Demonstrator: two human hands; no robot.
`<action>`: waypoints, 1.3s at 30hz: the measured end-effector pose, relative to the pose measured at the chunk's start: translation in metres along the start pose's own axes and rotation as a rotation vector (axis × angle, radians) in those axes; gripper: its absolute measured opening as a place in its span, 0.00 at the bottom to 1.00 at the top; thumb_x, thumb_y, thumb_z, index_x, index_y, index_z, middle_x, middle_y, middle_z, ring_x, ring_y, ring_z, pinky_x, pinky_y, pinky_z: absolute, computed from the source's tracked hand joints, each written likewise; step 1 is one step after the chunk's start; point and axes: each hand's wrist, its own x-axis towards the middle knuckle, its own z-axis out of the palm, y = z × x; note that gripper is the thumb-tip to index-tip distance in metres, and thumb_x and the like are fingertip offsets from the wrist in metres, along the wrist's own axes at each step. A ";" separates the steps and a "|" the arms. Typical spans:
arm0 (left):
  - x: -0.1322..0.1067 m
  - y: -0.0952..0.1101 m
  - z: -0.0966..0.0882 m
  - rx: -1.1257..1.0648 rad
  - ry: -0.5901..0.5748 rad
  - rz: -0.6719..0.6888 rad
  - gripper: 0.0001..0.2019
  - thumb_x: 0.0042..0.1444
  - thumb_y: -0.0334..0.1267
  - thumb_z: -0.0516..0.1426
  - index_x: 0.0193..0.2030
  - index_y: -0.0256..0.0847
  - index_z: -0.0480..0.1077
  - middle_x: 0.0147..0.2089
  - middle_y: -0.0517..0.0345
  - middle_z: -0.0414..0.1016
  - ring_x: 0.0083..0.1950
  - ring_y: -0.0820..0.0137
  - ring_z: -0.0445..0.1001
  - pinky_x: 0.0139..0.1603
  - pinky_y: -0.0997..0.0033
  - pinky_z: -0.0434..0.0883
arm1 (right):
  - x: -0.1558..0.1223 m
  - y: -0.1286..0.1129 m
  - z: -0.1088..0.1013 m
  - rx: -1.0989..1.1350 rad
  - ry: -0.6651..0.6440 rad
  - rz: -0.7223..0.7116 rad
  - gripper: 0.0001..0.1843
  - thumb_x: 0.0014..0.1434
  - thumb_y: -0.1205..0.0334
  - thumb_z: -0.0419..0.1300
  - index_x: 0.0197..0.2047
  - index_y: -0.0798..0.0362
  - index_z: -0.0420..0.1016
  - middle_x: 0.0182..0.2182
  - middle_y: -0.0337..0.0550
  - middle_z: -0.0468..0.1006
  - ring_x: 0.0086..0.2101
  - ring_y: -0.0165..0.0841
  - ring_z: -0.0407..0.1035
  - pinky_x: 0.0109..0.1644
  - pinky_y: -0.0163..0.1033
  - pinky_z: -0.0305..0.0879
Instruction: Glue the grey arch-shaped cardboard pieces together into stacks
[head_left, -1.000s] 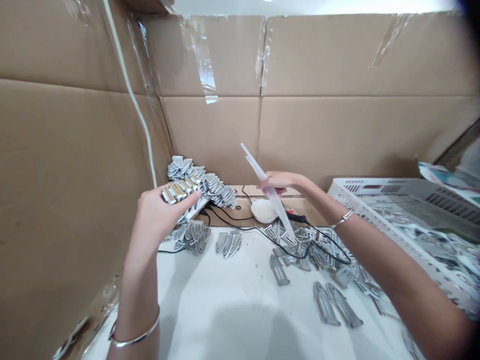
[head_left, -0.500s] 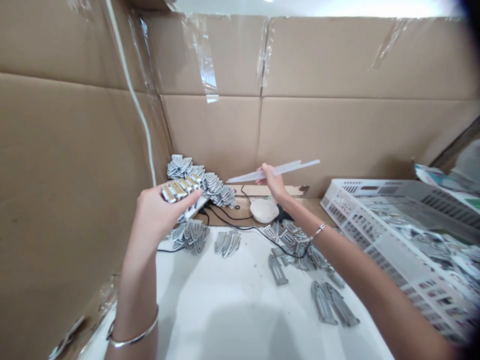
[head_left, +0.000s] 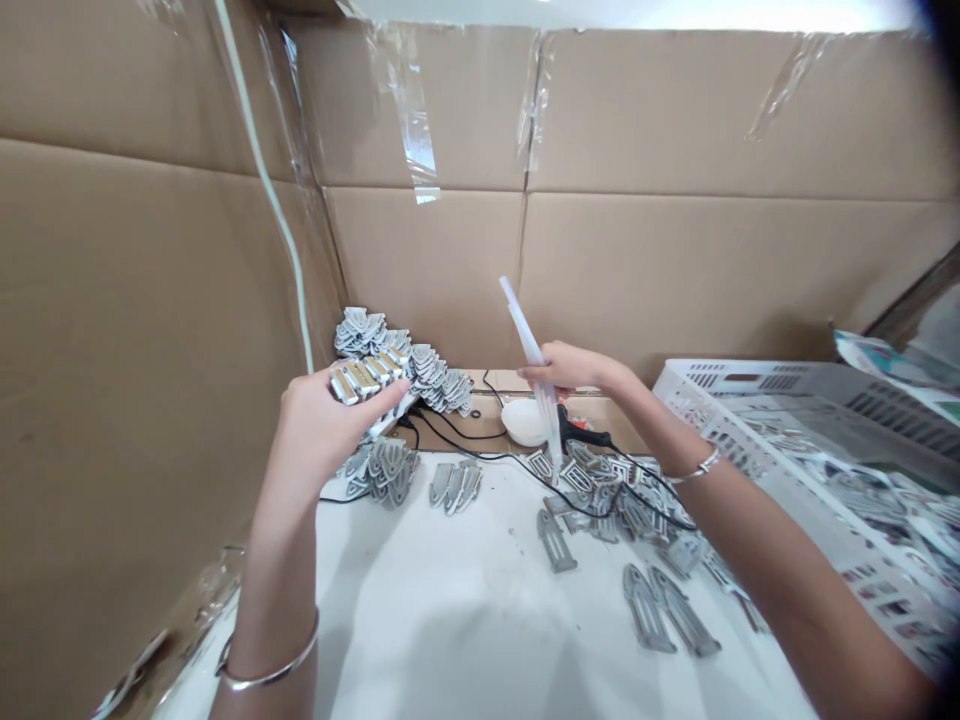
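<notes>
From my far screen I am seeing the right hand [head_left: 574,367] gripping clear glue sticks [head_left: 529,345] upright above the surface [head_left: 405,610], while the left hand [head_left: 326,430] is clasping a row of metal clips [head_left: 361,378], so the next move is needing a steady hold.

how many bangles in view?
2: one silver bangle on the left wrist, one silver bangle on the right wrist. None seem hidden.

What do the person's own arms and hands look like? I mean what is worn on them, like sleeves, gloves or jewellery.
Both forearms are bare, with no sleeves in view. The left hand and right hand wear no gloves. Each wrist has one thin silver bangle: the left bangle and the right bangle.
</notes>
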 end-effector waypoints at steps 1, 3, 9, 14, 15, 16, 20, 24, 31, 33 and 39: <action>0.000 0.001 0.000 0.008 -0.005 0.001 0.19 0.42 0.55 0.67 0.32 0.40 0.76 0.28 0.57 0.78 0.28 0.67 0.70 0.24 0.72 0.61 | -0.002 -0.007 -0.004 -0.172 0.080 0.022 0.18 0.61 0.57 0.56 0.22 0.55 0.72 0.17 0.43 0.70 0.18 0.29 0.63 0.24 0.36 0.56; 0.000 0.002 0.001 0.014 -0.011 0.002 0.19 0.42 0.55 0.66 0.31 0.40 0.76 0.27 0.58 0.77 0.27 0.67 0.69 0.24 0.72 0.61 | 0.000 -0.019 -0.002 -0.418 0.266 0.027 0.16 0.62 0.61 0.55 0.25 0.56 0.74 0.20 0.48 0.73 0.22 0.32 0.66 0.28 0.38 0.58; -0.001 0.001 0.002 -0.001 -0.006 -0.007 0.20 0.42 0.56 0.67 0.30 0.40 0.75 0.27 0.58 0.76 0.27 0.68 0.69 0.24 0.72 0.61 | 0.031 -0.015 0.043 -0.092 0.473 -0.198 0.11 0.66 0.59 0.54 0.37 0.54 0.74 0.31 0.47 0.78 0.32 0.33 0.71 0.36 0.36 0.62; 0.000 -0.001 0.002 -0.004 -0.004 0.004 0.20 0.41 0.55 0.67 0.31 0.40 0.76 0.28 0.58 0.77 0.27 0.69 0.69 0.25 0.71 0.61 | 0.052 0.012 0.071 0.364 0.366 -0.067 0.22 0.68 0.52 0.46 0.30 0.55 0.71 0.22 0.44 0.75 0.20 0.29 0.67 0.26 0.34 0.64; 0.000 -0.002 0.001 -0.009 -0.004 0.007 0.20 0.41 0.55 0.67 0.31 0.40 0.76 0.28 0.58 0.77 0.28 0.69 0.69 0.25 0.72 0.61 | 0.053 0.017 0.071 0.350 0.327 -0.066 0.21 0.67 0.53 0.48 0.28 0.55 0.71 0.19 0.44 0.74 0.18 0.29 0.65 0.24 0.34 0.63; 0.001 -0.002 0.001 -0.015 -0.004 0.007 0.20 0.41 0.55 0.68 0.31 0.40 0.76 0.28 0.58 0.77 0.28 0.69 0.69 0.25 0.72 0.61 | 0.053 0.021 0.071 0.337 0.296 -0.061 0.21 0.66 0.54 0.50 0.25 0.55 0.70 0.17 0.42 0.73 0.17 0.28 0.63 0.22 0.33 0.62; 0.001 -0.001 0.001 -0.025 0.001 0.000 0.20 0.41 0.55 0.68 0.32 0.40 0.77 0.29 0.57 0.78 0.29 0.68 0.70 0.26 0.72 0.62 | 0.052 0.026 0.062 0.228 0.291 -0.034 0.23 0.66 0.56 0.50 0.21 0.54 0.68 0.12 0.39 0.67 0.15 0.28 0.61 0.22 0.33 0.57; 0.001 0.000 0.002 -0.002 -0.007 0.015 0.19 0.42 0.54 0.67 0.30 0.40 0.76 0.28 0.56 0.78 0.29 0.68 0.70 0.26 0.72 0.62 | 0.056 0.010 0.060 0.055 0.353 -0.077 0.22 0.68 0.55 0.51 0.24 0.54 0.70 0.18 0.42 0.73 0.25 0.31 0.69 0.31 0.33 0.58; 0.001 -0.001 0.001 -0.017 0.001 0.014 0.19 0.41 0.54 0.67 0.31 0.40 0.76 0.29 0.57 0.78 0.28 0.68 0.70 0.26 0.72 0.63 | 0.066 -0.002 0.081 -0.041 0.349 -0.180 0.04 0.61 0.63 0.61 0.38 0.53 0.75 0.36 0.50 0.81 0.39 0.38 0.73 0.43 0.36 0.59; 0.000 -0.001 0.000 -0.020 0.003 0.012 0.18 0.41 0.53 0.67 0.30 0.40 0.76 0.29 0.57 0.78 0.28 0.68 0.70 0.26 0.72 0.63 | 0.068 0.004 0.088 0.007 0.373 -0.194 0.05 0.62 0.61 0.60 0.36 0.53 0.74 0.36 0.48 0.80 0.38 0.36 0.72 0.44 0.36 0.60; 0.000 -0.002 -0.002 -0.038 0.009 0.022 0.18 0.42 0.53 0.67 0.31 0.40 0.76 0.28 0.58 0.78 0.28 0.69 0.69 0.26 0.72 0.63 | 0.070 0.025 0.102 0.292 0.541 -0.132 0.26 0.68 0.42 0.43 0.29 0.51 0.67 0.21 0.39 0.72 0.24 0.31 0.66 0.33 0.35 0.63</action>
